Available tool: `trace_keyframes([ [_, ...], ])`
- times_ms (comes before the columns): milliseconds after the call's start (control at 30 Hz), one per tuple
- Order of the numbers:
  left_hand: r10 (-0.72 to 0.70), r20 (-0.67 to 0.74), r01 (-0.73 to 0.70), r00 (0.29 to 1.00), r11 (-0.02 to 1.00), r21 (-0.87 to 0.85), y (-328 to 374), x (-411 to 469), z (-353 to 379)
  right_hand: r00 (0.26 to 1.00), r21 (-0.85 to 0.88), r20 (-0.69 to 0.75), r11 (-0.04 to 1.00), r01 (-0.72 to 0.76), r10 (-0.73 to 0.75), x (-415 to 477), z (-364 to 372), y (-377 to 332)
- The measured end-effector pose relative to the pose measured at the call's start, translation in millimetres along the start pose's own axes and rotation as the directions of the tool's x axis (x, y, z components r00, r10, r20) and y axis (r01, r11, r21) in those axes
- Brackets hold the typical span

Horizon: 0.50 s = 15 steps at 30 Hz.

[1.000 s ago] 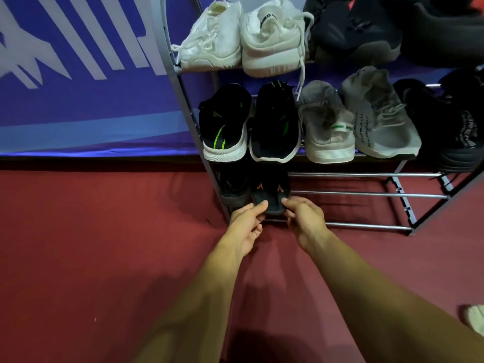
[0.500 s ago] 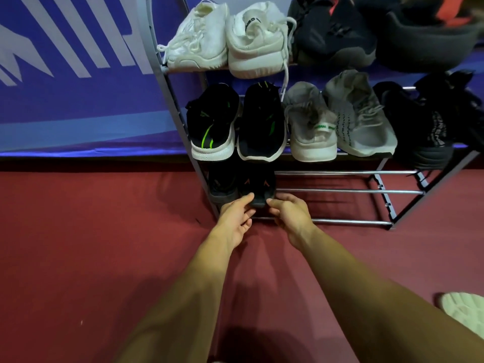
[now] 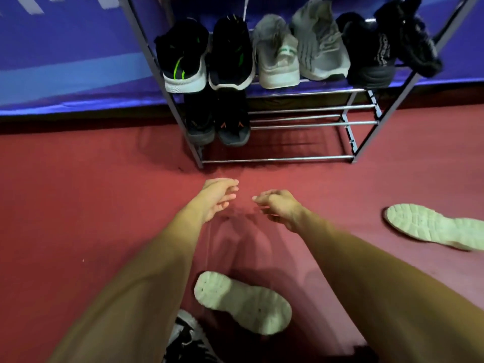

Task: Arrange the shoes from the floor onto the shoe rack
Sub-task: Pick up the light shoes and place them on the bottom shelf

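A grey metal shoe rack (image 3: 288, 160) stands against the blue wall. On the left of its bottom shelf sit two dark shoes (image 3: 231, 127) side by side. My left hand (image 3: 217, 197) and my right hand (image 3: 277, 205) hover over the red floor in front of the rack, fingers loosely apart, holding nothing. A pale shoe (image 3: 243, 302) lies sole up on the floor between my forearms. Another pale shoe (image 3: 434, 226) lies sole up at the right. A black and white shoe (image 3: 188, 339) peeks in at the bottom edge.
The shelf above holds black shoes with green marks (image 3: 183, 61), two grey sneakers (image 3: 277, 56) and black shoes (image 3: 372, 53) at the right. The right part of the bottom shelf shows bare rods (image 3: 314, 124). A blue banner (image 3: 65, 48) covers the wall.
Both hands let go of the dark shoe on the bottom shelf and drew back toward me. The view tilted down, bringing the shoes on the floor into sight.
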<state>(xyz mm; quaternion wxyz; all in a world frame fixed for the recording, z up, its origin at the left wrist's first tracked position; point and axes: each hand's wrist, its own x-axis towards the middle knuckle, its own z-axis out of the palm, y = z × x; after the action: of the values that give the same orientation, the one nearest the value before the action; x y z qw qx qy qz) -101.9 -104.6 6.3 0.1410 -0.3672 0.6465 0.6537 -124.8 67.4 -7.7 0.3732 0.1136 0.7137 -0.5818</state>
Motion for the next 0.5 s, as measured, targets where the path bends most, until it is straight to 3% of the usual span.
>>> trace_keyframes([
  [133,-0.056,0.043,0.034,0.998,0.920,0.391,-49,-13,21,1.000,-0.170,-0.015,0.985,-0.019,0.017,-14,-5,27],
  [267,-0.161,0.177,0.031,0.971,0.819,0.574,-98,-22,35,0.996,-0.345,0.012,0.935,-0.077,0.087,-25,-12,67],
  [367,-0.172,0.261,-0.106,0.950,0.609,0.786,-127,-23,39,0.988,-0.446,0.017,0.886,-0.128,0.151,-33,-14,100],
  [500,-0.250,0.265,-0.129,0.931,0.453,0.882,-151,-25,42,0.973,-0.649,0.076,0.751,-0.119,0.219,-40,-11,134],
])
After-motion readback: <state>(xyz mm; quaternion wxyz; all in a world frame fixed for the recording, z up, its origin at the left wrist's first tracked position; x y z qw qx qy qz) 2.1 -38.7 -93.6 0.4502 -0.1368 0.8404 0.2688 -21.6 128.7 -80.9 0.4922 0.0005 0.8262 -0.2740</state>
